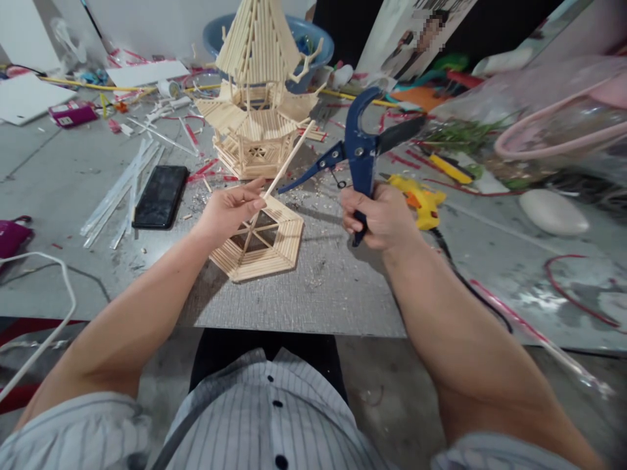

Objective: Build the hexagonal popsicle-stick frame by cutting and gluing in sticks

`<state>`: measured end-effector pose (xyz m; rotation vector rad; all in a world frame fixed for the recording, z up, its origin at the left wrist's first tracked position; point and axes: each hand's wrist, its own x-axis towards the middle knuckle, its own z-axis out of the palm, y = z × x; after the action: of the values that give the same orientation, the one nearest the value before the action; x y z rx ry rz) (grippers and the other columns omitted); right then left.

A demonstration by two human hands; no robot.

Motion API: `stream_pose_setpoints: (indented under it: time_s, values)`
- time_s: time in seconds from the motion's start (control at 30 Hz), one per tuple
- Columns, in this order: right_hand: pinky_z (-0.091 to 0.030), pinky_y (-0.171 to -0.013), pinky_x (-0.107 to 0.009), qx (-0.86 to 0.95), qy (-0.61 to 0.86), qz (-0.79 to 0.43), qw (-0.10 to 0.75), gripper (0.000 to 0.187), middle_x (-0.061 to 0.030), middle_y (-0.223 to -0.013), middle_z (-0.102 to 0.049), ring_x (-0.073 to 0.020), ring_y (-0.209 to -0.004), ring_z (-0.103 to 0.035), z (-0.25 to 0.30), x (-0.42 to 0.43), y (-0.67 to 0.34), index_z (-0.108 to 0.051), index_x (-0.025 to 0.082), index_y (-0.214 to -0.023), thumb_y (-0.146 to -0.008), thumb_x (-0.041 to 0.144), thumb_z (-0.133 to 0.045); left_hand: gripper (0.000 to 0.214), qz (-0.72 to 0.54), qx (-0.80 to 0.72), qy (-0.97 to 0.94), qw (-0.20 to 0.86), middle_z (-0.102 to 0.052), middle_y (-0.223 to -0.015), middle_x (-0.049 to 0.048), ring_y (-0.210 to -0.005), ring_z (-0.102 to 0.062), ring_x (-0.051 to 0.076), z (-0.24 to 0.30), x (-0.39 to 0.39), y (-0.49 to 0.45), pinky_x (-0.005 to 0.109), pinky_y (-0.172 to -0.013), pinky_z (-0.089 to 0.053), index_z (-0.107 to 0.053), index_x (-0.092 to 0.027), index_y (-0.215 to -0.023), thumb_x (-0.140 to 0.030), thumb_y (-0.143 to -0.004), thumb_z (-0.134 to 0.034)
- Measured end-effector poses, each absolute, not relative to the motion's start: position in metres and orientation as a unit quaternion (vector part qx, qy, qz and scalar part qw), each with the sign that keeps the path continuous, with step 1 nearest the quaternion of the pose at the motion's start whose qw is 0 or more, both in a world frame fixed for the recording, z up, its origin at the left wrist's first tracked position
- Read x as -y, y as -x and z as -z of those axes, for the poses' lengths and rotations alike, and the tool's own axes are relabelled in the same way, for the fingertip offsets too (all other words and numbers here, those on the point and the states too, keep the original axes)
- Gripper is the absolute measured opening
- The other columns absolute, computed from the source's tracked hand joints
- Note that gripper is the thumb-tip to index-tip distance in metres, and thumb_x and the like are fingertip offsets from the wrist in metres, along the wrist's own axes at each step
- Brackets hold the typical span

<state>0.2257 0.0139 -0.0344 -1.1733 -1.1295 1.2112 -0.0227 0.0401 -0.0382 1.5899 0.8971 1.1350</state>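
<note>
1 wooden stick (294,153) is pinched between thumb and fingers of the left hand (232,210), near the centre of the frame; most of its length slants beyond the fingertips toward the upper right. Beneath that hand, at centre, a flat stick panel (289,243) lies partly hidden. Right of centre, the right hand (379,214) clenches 1 handle of the blue cutter (361,151), its hooked head above the fist.

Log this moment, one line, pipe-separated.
left hand: pinches wooden stick | right hand: grips blue cutter | on table: hexagonal stick frame
</note>
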Motion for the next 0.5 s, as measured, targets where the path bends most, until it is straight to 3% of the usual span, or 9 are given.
stream_pose_setpoints:
  time_s: [0.13, 0.33, 0.43, 0.5]
  values:
    - [-0.026, -0.034, -0.022, 0.453, 0.456, -0.586, 0.493, 0.053, 0.0105, -0.048, -0.04, -0.003, -0.032, -0.03, 0.03, -0.006, -0.215, -0.044, 0.021, -0.067, -0.047, 0.05, -0.084, 0.012, -0.44, -0.355, -0.651, 0.506, -0.073, -0.103, 0.0075, -0.127, -0.051, 0.023, 0.038, -0.039, 0.021, 0.041, -0.109, -0.036, -0.073, -0.019, -0.071, -0.03, -0.069, -0.075]
    - [-0.031, -0.037, -0.023, 0.453, 0.383, -0.622, 0.511, 0.054, 0.0104, -0.047, -0.035, -0.0035, -0.033, -0.031, 0.029, -0.001, -0.211, -0.037, 0.021, -0.061, -0.054, 0.05, -0.082, 0.011, -0.425, -0.367, -0.664, 0.493, -0.074, -0.096, 0.0077, -0.125, -0.053, 0.023, 0.038, -0.038, 0.021, 0.041, -0.106, -0.039, -0.071, -0.017, -0.07, -0.027, -0.069, -0.074]
    - [-0.036, -0.041, -0.024, 0.469, 0.371, -0.604, 0.527, 0.054, 0.0091, -0.047, -0.033, -0.0057, -0.036, -0.038, 0.032, -0.002, -0.212, -0.036, 0.021, -0.059, -0.058, 0.055, -0.078, 0.012, -0.407, -0.373, -0.673, 0.491, -0.074, -0.087, 0.0069, -0.119, -0.058, 0.023, 0.038, -0.037, 0.021, 0.039, -0.101, -0.042, -0.07, -0.016, -0.068, -0.027, -0.07, -0.073]
    - [-0.041, -0.045, -0.026, 0.48, 0.389, -0.57, 0.542, 0.051, 0.0071, -0.049, -0.04, -0.0083, -0.042, -0.045, 0.037, -0.004, -0.211, -0.042, 0.021, -0.06, -0.059, 0.06, -0.075, 0.013, -0.402, -0.386, -0.678, 0.479, -0.074, -0.082, 0.0061, -0.113, -0.061, 0.022, 0.04, -0.038, 0.022, 0.037, -0.097, -0.045, -0.07, -0.016, -0.066, -0.028, -0.07, -0.073]
